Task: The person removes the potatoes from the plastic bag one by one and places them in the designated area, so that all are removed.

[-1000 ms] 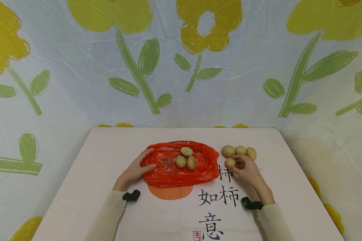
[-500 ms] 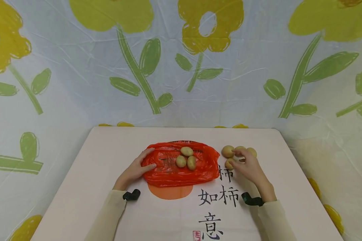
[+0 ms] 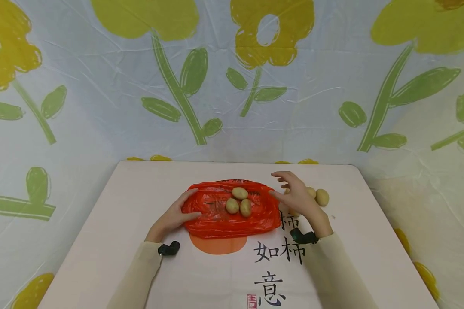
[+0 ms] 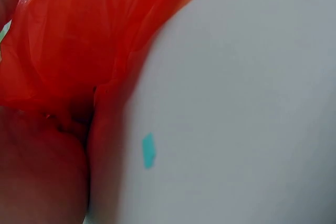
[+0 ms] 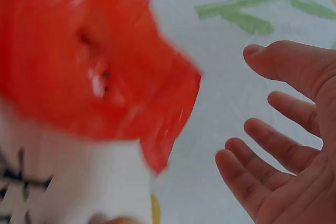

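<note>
A crumpled red plastic bag (image 3: 216, 223) lies spread on the table, with three potatoes (image 3: 239, 193) grouped toward its right half. My left hand (image 3: 172, 216) rests on the bag's left end, thumb and fingers apart on the plastic. Close up, the left wrist view shows bunched red film (image 4: 79, 40) beside that hand. Above the bag's right end is my right hand (image 3: 297, 195), fingers spread and holding nothing. In the right wrist view its fingers (image 5: 283, 145) appear apart from the red bag. More potatoes (image 3: 322, 197) lie to the right, some partly hidden behind this hand.
The pale table (image 3: 139, 180) carries a printed orange shape (image 3: 218, 246) and black written characters (image 3: 270, 289) in front of the bag. A flower-patterned sheet (image 3: 313, 107) hangs behind and on both sides. Dark wrist cameras (image 3: 303, 236) are strapped to both wrists.
My right hand has let go of a potato beside the bag, passed over the right-hand potatoes and moved left to the bag's right end. The left hand and the three potatoes have stayed put.
</note>
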